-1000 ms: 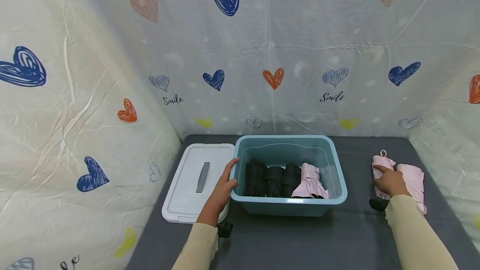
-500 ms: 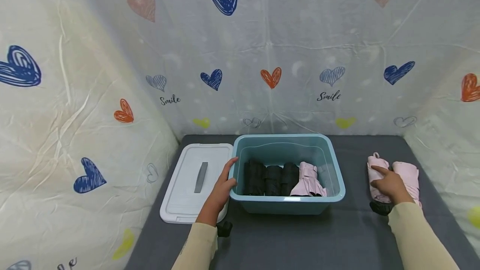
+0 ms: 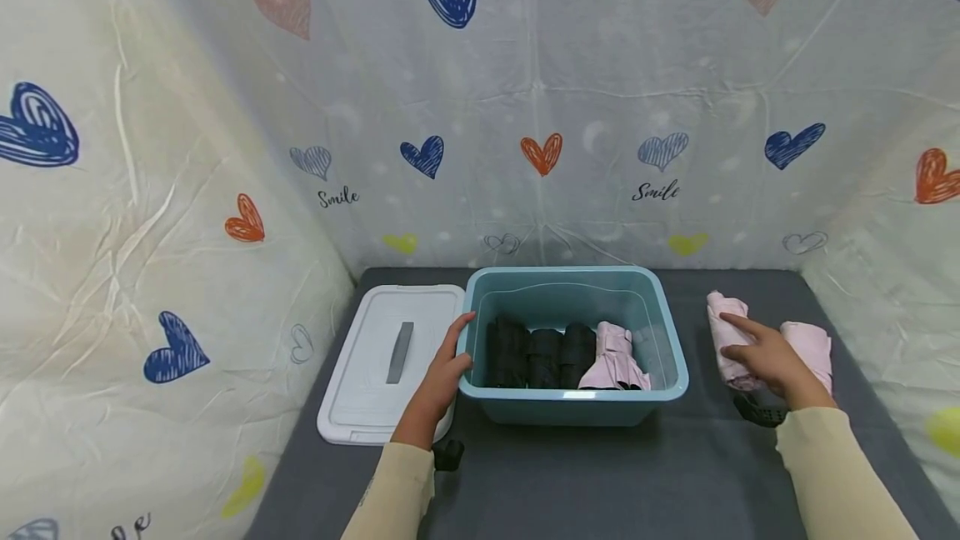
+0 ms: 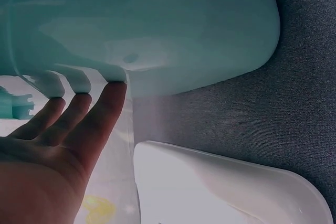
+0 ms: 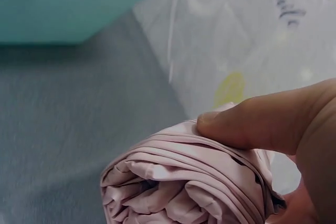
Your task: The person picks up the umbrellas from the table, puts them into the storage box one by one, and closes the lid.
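My right hand [image 3: 776,363] pinches the pink bundle [image 3: 725,332] between the bin [image 3: 572,413] and a second bundle [image 3: 812,347]; my left hand [image 3: 437,384], fingers straight, touches the bin's left side. I judge this a grasping step; the next move calls for a steady grip that keeps the folds together.

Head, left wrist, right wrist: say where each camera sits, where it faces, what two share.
Head: on the head, facing forward and down over the blue bin; left hand, right hand, sleeves show.
Left wrist: on that wrist, facing the bin's wall; fingers show.
Right wrist: likewise, facing a pink fabric roll; thumb shows.
Head and left wrist share the white lid.
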Demonstrator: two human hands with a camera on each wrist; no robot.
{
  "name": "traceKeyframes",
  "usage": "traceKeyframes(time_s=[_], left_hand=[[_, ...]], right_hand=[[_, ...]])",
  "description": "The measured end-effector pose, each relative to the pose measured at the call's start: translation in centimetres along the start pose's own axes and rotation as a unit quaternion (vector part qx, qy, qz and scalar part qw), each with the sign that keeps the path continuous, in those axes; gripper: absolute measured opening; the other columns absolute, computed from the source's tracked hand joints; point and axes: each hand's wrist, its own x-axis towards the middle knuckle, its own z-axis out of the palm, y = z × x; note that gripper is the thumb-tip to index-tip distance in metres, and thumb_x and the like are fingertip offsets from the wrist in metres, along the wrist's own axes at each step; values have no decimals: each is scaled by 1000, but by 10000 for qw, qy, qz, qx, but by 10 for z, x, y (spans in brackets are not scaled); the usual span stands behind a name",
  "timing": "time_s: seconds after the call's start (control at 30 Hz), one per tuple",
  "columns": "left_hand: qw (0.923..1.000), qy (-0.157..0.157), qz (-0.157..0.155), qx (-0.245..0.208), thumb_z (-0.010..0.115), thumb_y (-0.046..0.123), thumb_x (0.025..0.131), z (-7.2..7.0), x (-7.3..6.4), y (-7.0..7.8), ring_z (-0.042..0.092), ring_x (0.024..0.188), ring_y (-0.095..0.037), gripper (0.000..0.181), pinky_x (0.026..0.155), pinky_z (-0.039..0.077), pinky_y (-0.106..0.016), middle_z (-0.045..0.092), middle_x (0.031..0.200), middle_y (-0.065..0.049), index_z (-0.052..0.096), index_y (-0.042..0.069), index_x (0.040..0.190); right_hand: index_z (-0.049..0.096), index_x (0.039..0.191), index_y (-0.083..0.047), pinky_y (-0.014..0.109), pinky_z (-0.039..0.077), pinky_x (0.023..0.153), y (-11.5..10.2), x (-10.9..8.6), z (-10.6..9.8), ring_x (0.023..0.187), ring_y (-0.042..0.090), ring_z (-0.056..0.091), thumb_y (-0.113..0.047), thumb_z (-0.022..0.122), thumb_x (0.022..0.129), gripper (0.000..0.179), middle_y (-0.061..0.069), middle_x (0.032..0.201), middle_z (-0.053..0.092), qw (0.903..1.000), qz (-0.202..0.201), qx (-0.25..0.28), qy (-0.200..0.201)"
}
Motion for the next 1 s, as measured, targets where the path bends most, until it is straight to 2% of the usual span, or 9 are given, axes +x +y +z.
traceKeyframes(time_s=[0.1,0.27,0.4,0.53,0.7,1.0], left_hand=[[10000,-20,-15,-15,39,6,84,-1,0,0,36,127,-36,74,88,41,-48,19,159,-7,27,40,149],[9998,-147,-82,-49,39,4,85,-3,-1,4,33,129,-37,74,91,40,-49,15,160,-10,24,34,151],[9996,-258,-69,-39,38,3,85,-4,-9,19,34,128,-39,74,90,41,-49,15,160,-14,22,25,153],[9996,-288,-43,21,38,3,85,-4,-18,33,35,127,-38,73,90,41,-47,17,159,-15,22,23,153],[9996,-279,-35,-15,39,3,85,-4,-21,36,34,128,-39,73,91,41,-48,16,159,-15,23,24,153],[9995,-293,-63,-80,39,3,85,-4,-19,34,34,128,-39,73,92,41,-48,16,159,-15,23,26,153]], right_hand=[[23,154,-8,34,47,64,-11,-3,0,110,44,44,-15,59,92,72,41,151,16,9999,-108,67,-2],[23,154,-11,34,48,60,-30,-8,1,103,39,49,-13,60,91,73,39,152,14,9994,-262,213,-5],[24,154,-13,34,48,63,-43,-12,0,103,39,49,-14,61,91,73,38,153,14,9992,-333,235,-35],[23,155,-15,35,51,65,-54,-17,0,99,35,53,-16,60,92,73,37,153,15,9988,-405,261,-25],[24,155,-16,34,52,63,-68,-22,-1,88,29,57,-17,61,92,72,36,151,20,9977,-577,359,9],[27,154,-19,33,51,69,-95,-31,-4,103,39,52,-19,62,92,71,34,153,19,9949,-944,341,-50]])
